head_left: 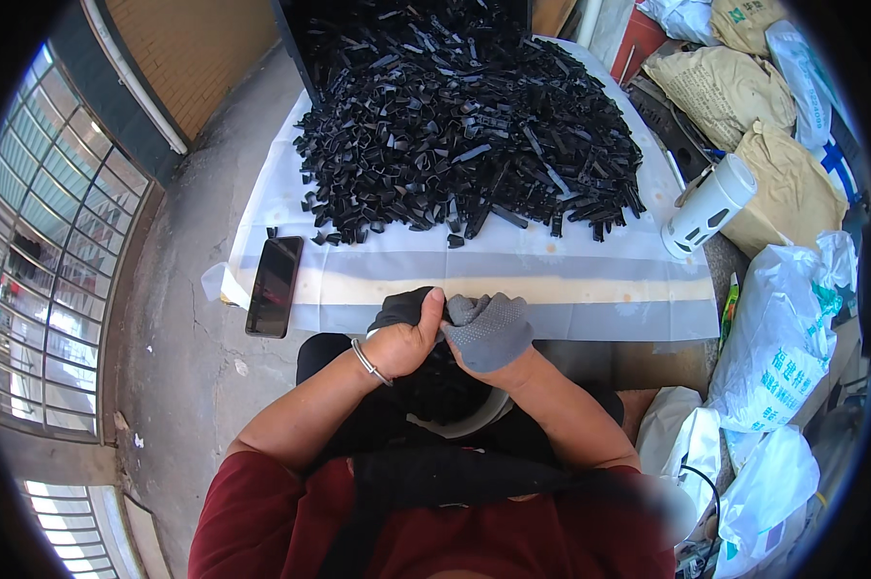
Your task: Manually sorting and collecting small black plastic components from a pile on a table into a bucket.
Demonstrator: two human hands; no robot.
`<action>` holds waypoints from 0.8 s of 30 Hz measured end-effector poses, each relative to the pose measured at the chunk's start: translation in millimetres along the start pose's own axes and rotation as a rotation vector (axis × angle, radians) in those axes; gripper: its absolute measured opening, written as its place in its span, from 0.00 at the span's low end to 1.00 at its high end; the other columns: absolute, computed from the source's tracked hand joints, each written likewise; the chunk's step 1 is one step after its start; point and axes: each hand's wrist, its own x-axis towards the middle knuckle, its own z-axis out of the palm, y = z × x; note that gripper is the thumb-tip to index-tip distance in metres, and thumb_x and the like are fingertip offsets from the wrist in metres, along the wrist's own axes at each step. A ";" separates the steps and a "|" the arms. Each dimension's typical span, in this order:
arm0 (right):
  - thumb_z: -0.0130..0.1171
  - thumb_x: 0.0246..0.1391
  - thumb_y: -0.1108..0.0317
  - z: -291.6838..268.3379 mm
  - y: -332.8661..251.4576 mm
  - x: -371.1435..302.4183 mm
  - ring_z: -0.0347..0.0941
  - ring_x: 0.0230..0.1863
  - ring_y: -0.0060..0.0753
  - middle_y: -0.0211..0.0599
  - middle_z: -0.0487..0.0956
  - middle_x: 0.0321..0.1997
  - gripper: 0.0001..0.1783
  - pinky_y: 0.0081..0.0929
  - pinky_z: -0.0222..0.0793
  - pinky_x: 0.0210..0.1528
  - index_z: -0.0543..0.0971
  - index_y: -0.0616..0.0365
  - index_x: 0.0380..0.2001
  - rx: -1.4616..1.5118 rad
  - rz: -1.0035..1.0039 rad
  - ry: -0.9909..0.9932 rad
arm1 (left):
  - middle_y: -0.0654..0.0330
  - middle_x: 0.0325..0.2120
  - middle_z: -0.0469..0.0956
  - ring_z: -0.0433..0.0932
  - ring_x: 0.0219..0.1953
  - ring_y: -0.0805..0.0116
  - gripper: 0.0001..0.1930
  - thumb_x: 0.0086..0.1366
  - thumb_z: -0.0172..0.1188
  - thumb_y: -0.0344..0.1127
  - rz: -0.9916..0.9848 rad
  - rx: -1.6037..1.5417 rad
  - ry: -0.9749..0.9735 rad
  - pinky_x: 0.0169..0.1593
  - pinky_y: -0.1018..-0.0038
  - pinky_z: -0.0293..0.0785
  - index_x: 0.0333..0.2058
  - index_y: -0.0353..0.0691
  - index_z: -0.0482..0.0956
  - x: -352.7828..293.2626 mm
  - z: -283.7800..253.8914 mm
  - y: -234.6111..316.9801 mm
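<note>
My two hands meet over the near edge of the table, above my lap. My left hand point(406, 334) has a bare thumb, pointing up, and dark cloth like a glove over its curled fingers; a silvery bangle point(370, 364) circles the wrist. My right hand point(491, 333), in a grey dotted glove, is closed with its fingertips against the left hand. Whatever they pinch is mostly hidden; only a dark bit shows between them. Below, between my legs, is a pale round tub point(474, 421) with black pieces in it. Beyond my hands lies a big heap of small black strip-like pieces point(464, 145).
The heap spreads over a table with a pale striped cover point(551, 289). A dark phone point(274, 287) lies at its left edge, a white tumbler point(710, 206) stands at its right edge. Full sacks point(768, 338) crowd the right side. A barred window point(59, 251) is on the left.
</note>
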 end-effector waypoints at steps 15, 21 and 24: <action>0.50 0.49 0.61 27.8 71.8 61.9 0.70 0.32 0.48 0.47 0.74 0.28 0.11 0.41 0.65 0.35 0.75 0.55 0.33 -0.003 0.203 0.020 | 0.53 0.32 0.74 0.74 0.33 0.56 0.12 0.55 0.52 0.38 0.257 0.689 0.031 0.36 0.66 0.71 0.37 0.43 0.75 98.4 12.0 -28.1; 0.51 0.48 0.64 30.2 90.3 42.9 0.70 0.36 0.50 0.48 0.74 0.32 0.12 0.41 0.65 0.38 0.74 0.59 0.33 0.090 0.357 0.078 | 0.55 0.30 0.75 0.74 0.33 0.56 0.10 0.53 0.53 0.37 0.323 0.737 0.035 0.36 0.66 0.71 0.34 0.43 0.76 89.1 16.1 -40.3; 0.52 0.48 0.64 27.7 90.7 24.6 0.69 0.37 0.49 0.49 0.73 0.33 0.13 0.38 0.65 0.40 0.72 0.60 0.36 0.187 0.289 0.232 | 0.54 0.29 0.75 0.75 0.33 0.56 0.10 0.54 0.53 0.36 0.308 0.565 0.194 0.36 0.67 0.71 0.34 0.42 0.76 74.0 10.6 -44.5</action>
